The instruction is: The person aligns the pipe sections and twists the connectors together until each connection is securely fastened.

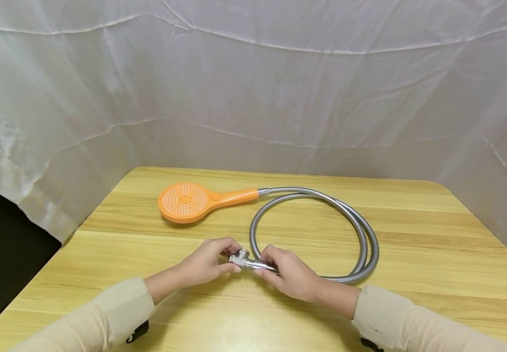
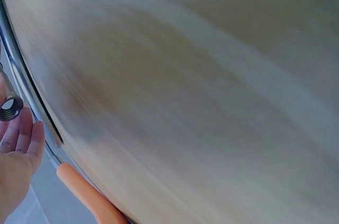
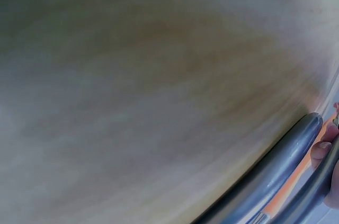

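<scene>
On the near part of the table, my left hand pinches a chrome angle valve between thumb and fingers. My right hand grips the metal end fitting of a grey shower hose, in line with the valve and touching it. Whether the two are threaded together cannot be told. An open threaded port shows in the left wrist view. Beyond the hands lies an orange shower head, spray face up, joined by its handle to the hose's other end. Fingers of the right hand show at the right wrist view's edge.
The hose lies looped on the wooden table, behind and to the right of the hands. A pale curtain hangs around the table's back and sides. A dark gap shows beyond the left edge.
</scene>
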`<action>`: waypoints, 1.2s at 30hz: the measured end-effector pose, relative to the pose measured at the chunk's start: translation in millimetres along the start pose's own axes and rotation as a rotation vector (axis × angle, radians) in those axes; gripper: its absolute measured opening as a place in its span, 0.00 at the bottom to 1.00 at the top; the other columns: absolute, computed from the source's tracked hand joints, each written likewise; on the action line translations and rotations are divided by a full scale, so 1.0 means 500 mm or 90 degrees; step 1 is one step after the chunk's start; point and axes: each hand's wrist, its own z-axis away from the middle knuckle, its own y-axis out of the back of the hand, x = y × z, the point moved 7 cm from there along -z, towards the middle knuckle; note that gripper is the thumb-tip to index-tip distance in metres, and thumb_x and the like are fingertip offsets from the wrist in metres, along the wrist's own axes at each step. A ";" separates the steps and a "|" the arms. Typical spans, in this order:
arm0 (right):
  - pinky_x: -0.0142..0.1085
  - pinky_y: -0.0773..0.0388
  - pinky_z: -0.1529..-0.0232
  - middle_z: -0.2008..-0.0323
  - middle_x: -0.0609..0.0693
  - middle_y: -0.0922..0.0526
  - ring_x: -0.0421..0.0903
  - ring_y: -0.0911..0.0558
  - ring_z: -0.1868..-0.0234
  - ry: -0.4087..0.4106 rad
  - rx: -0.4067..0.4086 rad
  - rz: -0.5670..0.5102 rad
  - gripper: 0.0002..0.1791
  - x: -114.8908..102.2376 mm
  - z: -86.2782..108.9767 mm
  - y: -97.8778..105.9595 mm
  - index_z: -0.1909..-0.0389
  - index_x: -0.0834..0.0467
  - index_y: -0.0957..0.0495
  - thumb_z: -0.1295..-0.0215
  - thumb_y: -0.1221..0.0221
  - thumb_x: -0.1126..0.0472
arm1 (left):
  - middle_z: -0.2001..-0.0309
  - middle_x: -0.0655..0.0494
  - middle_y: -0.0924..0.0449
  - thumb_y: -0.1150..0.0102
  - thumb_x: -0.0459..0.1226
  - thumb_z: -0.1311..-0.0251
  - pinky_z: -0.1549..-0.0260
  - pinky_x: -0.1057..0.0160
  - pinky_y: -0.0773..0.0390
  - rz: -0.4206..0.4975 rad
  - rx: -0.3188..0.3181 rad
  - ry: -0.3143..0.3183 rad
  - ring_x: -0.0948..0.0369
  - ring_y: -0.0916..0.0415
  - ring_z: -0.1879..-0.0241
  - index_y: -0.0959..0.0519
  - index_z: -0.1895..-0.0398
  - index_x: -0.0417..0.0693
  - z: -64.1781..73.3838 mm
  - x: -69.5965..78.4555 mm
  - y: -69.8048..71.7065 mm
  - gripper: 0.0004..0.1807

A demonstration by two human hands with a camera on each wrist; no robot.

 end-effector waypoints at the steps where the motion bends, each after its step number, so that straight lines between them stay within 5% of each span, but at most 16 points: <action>1: 0.24 0.29 0.80 0.76 0.42 0.26 0.30 0.33 0.79 0.000 0.000 -0.001 0.07 0.000 0.000 0.000 0.65 0.57 0.29 0.38 0.41 0.59 | 0.62 0.54 0.18 0.34 0.35 0.50 0.56 0.70 0.21 -0.001 -0.001 -0.001 0.64 0.22 0.62 0.25 0.57 0.40 0.000 0.000 0.000 0.16; 9: 0.23 0.26 0.75 0.73 0.45 0.22 0.31 0.29 0.75 -0.006 -0.006 0.025 0.11 0.001 -0.001 -0.001 0.68 0.56 0.29 0.46 0.36 0.64 | 0.62 0.54 0.18 0.34 0.34 0.50 0.57 0.69 0.20 -0.004 -0.005 -0.002 0.64 0.22 0.63 0.25 0.59 0.41 0.001 0.002 0.000 0.16; 36: 0.23 0.34 0.82 0.77 0.40 0.25 0.30 0.35 0.80 -0.029 -0.018 0.055 0.07 0.004 -0.002 -0.007 0.69 0.56 0.24 0.40 0.39 0.57 | 0.62 0.56 0.18 0.34 0.35 0.49 0.58 0.68 0.20 -0.002 -0.010 0.008 0.66 0.22 0.63 0.25 0.60 0.43 0.005 -0.005 -0.003 0.14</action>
